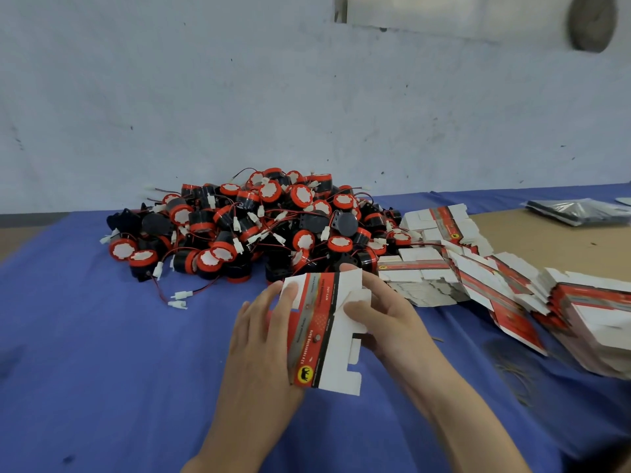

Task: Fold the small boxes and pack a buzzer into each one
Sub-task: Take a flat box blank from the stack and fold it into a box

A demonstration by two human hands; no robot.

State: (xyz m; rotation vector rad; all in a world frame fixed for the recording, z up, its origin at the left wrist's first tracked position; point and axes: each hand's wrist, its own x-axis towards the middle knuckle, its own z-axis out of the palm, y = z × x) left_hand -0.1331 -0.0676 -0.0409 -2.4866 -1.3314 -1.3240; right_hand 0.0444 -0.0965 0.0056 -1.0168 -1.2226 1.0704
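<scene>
Your left hand (259, 332) and right hand (386, 315) share one flat box blank (321, 332), held tilted above the near middle of the tabletop, over the blue cloth (102, 336) that covers it. The blank is still unfolded: a red and grey printed strip with a yellow logo at its near end, and white notched flaps along its right side.

Your left hand grips the left edge, thumb lying on the white upper flap and the fingers tucked behind the card. Your right hand pinches a white side flap, thumb on the front and the index finger reaching over the far edge; the other fingers are hidden behind the card.

The pile of buzzers (252, 227), black bodies with red caps and thin red and black leads, is heaped at the far middle of the tabletop against the wall (239, 97). Two loose white connectors (181, 298) trail from its near left side.

Slumped stacks of flat boxes (478, 268) run from the pile's right side toward the right edge. A dark plastic packet (577, 209) lies at the far right corner on bare brown board (529, 240)
</scene>
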